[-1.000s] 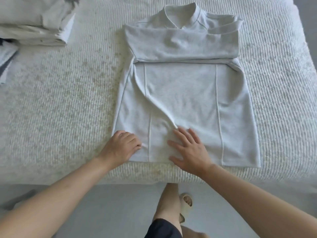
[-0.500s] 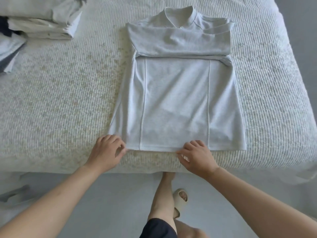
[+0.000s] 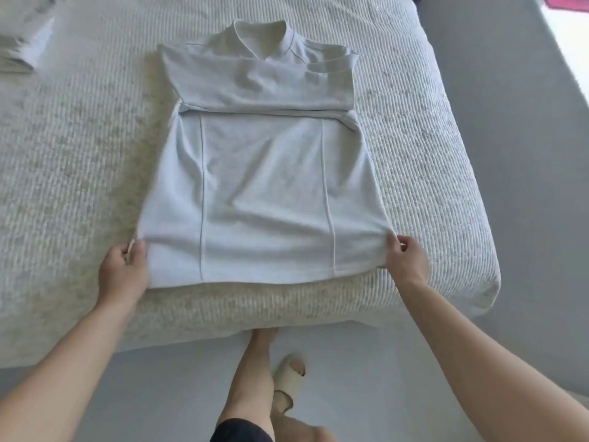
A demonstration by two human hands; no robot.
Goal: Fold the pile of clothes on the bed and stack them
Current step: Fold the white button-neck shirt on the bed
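A light grey top (image 3: pixel 261 173) lies flat on the white ribbed bed (image 3: pixel 79 161), collar at the far end, both sleeves folded across the chest. Two vertical seams run down its body. My left hand (image 3: pixel 126 271) pinches the near left corner of the hem. At the near right corner, my right hand (image 3: pixel 404 258) pinches the hem too. The hem is raised slightly off the bed. A stack of folded pale clothes (image 3: pixel 22 43) sits at the far left, cut off by the frame.
The bed's near edge runs just in front of the hem, and its right corner (image 3: pixel 478 282) drops to a grey floor (image 3: pixel 510 106). My leg and a beige sandal (image 3: pixel 287 387) stand on the floor below. A pink object (image 3: pixel 570 1) shows top right.
My hands slid apart along the hem from its middle to the two near corners and took hold of them. The crease across the body is smoothed out. The view shifted right.
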